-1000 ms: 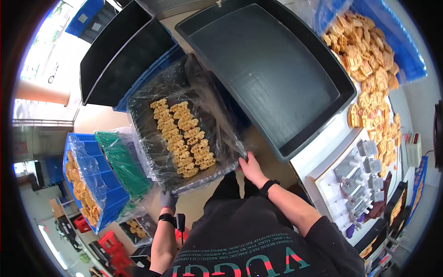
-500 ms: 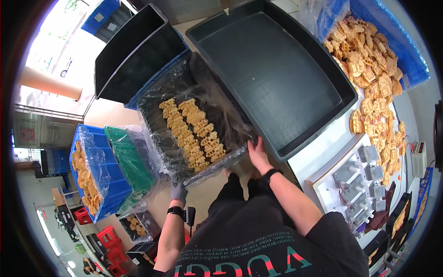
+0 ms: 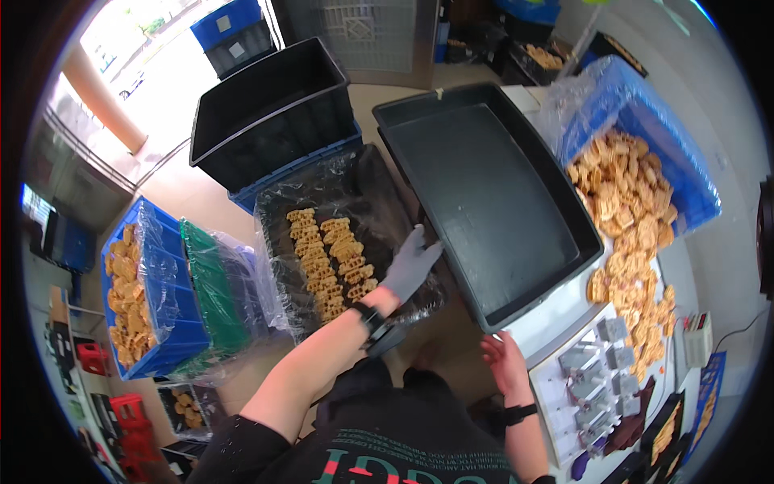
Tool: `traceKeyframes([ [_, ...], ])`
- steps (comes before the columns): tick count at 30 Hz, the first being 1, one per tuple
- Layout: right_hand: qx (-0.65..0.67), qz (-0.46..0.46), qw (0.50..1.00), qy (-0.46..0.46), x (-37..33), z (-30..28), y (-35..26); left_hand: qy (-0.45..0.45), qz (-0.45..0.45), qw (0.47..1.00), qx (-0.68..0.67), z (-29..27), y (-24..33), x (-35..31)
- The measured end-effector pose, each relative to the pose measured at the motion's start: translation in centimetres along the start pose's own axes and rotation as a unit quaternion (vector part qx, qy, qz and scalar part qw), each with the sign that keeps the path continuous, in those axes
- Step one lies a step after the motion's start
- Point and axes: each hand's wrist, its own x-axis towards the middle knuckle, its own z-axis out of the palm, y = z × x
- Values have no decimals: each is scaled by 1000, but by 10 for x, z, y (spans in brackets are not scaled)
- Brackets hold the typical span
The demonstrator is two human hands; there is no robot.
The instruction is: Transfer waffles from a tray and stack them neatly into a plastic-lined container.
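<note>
My left hand (image 3: pixel 414 266), in a grey glove, reaches over the lined black crate (image 3: pixel 278 266) to the left rim of a large, shallow black tray (image 3: pixel 500 202). Its fingers are stretched out and hold nothing; whether they touch the rim I cannot tell. Just below the tray's near corner is my bare right hand (image 3: pixel 505 367), its fingers apart and slightly bent, with nothing in them. Inside the crate, on clear plastic film, lie two rows of tan waffle-like pieces (image 3: pixel 314 266).
A deep black bin (image 3: pixel 274 105) stands beyond the crate. Left is a blue bin (image 3: pixel 173 298) of tan pieces, beside a green panel (image 3: pixel 211 282) under film. At right, a tilted blue bin (image 3: pixel 685 153) spills pieces onto the white table (image 3: pixel 528 319), near a metal fixture (image 3: pixel 592 375).
Both hands have let go of the lined crate's near edge. My left hand has swung right and up to the tray's rim; my right has moved right, below its corner. The view has shifted.
</note>
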Motion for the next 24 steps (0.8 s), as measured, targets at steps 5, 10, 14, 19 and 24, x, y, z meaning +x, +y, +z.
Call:
traceKeyframes([
  [5, 51, -168, 975, 134, 25, 20, -6, -26, 74, 996, -47, 32, -17, 87],
  [10, -41, -202, 961, 186, 13, 47, -9, 7, -61, 998, -7, 36, -30, 98],
  [14, -14, -155, 972, 178, -12, 62, 14, -8, 21, 997, -77, -3, -47, 58],
  [19, -12, -84, 984, 154, -40, 60, 53, -21, 46, 998, -33, -84, -52, -23],
  [24, -80, -64, 994, 47, -83, 105, 99, 27, 24, 999, -31, -167, -57, -83],
])
